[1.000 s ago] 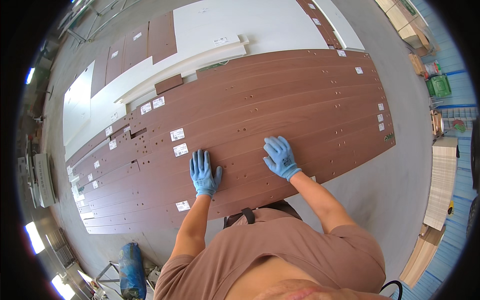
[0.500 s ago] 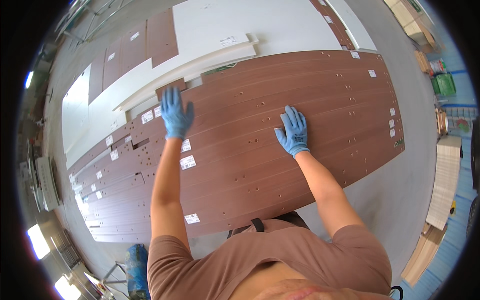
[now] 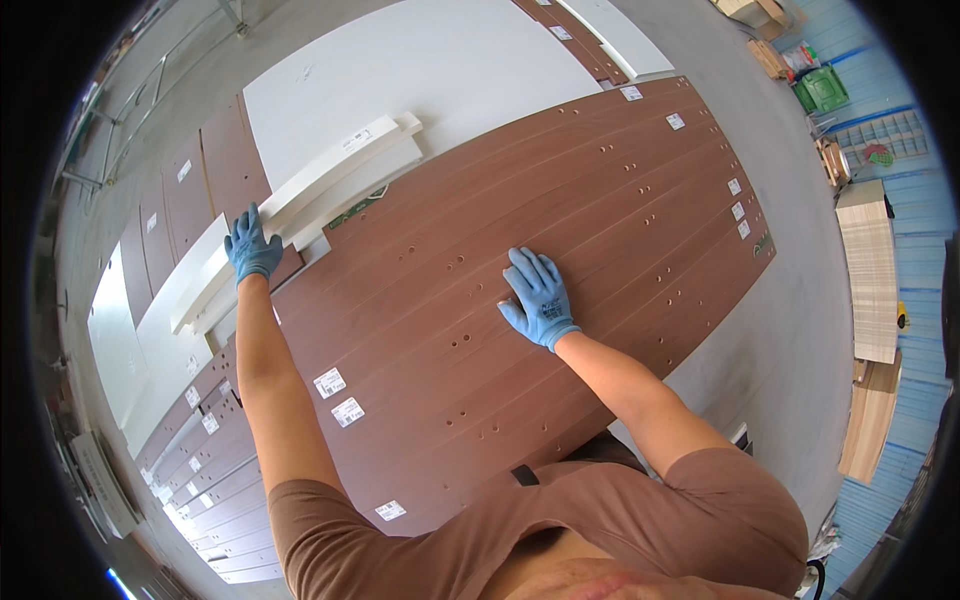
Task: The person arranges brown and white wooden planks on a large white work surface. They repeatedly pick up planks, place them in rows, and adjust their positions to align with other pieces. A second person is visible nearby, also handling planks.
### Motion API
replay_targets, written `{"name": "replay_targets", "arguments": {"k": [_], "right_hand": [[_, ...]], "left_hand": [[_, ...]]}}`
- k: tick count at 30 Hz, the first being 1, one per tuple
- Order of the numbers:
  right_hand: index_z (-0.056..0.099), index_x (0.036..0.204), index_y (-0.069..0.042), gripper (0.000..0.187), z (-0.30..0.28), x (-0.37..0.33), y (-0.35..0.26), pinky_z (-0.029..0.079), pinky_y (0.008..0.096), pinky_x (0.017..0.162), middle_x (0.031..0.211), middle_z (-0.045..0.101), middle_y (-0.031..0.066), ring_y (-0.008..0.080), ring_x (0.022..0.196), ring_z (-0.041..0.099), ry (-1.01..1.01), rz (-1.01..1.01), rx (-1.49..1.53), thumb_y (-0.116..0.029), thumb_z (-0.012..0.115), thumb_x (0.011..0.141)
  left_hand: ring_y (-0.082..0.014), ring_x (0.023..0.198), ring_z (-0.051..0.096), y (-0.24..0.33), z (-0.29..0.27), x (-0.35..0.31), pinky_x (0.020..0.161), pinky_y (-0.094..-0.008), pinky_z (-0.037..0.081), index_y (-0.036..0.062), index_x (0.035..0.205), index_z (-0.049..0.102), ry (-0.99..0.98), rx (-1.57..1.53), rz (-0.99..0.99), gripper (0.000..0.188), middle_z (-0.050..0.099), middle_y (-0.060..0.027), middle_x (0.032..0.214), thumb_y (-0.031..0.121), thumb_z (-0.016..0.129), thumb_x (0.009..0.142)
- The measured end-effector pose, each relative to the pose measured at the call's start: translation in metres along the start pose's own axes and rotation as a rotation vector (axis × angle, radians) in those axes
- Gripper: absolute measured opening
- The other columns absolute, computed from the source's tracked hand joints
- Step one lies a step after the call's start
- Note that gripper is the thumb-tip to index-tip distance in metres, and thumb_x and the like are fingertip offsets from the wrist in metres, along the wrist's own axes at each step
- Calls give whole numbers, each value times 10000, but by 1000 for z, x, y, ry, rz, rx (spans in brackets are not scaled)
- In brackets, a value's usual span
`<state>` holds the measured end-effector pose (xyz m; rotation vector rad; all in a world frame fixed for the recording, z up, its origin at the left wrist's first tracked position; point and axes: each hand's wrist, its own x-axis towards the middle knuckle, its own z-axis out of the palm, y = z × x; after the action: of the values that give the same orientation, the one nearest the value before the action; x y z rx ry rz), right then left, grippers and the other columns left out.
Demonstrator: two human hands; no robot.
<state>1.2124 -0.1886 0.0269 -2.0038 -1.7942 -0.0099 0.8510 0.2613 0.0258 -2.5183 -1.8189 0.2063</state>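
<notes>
Blue gloves cover both hands. My left hand (image 3: 252,243) reaches far out to the left, fingers spread, at the edge of the narrow white boards (image 3: 345,160); its fingertips overlap them, though whether they press down I cannot tell. Under its wrist lies the end of a short brown board (image 3: 288,262). Flat on the brown drilled panels (image 3: 430,320) rests my right hand (image 3: 540,298), its fingers stretched out and thumb apart. White labels (image 3: 328,382) are stuck on several of these panels, which lie side by side in long strips.
Beyond the brown panels spreads a large white panel (image 3: 400,70), with more brown boards (image 3: 225,150) to its left. A metal frame (image 3: 125,125) stands at the far left. Along the right side are stacked wood boards (image 3: 866,270) and a green crate (image 3: 822,90).
My left hand has moved left and outward, from the short brown board to the white boards. My right hand stays flat on the brown panels. The whole view has turned and shifted.
</notes>
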Motion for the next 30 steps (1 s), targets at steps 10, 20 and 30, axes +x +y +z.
{"name": "replay_targets", "arguments": {"k": [10,20,30], "right_hand": [[596,1193,-52,448,-4,2,4,372,562,1167,1489,521,243,421,1408,484,-13,11,45,-392,689,916],[570,1280,-39,541,-3,-5,15,331,576,1204,1544,460,263,426,1458,423,-29,27,176,-374,726,886],[610,1263,-61,533,-94,-32,220,365,619,1154,1547,487,246,470,1434,453,106,110,281,-305,812,834]], "left_hand": [[-347,1500,423,13,-24,27,1279,-530,242,204,1629,369,-156,145,-21,963,505,-149,1559,420,795,792],[-427,1123,661,143,-125,-3,931,-523,567,134,1465,543,186,76,151,761,629,-211,1224,293,863,793],[-408,1006,703,508,-184,23,845,-517,579,118,1582,463,218,15,468,895,675,-232,1136,515,786,848]]}}
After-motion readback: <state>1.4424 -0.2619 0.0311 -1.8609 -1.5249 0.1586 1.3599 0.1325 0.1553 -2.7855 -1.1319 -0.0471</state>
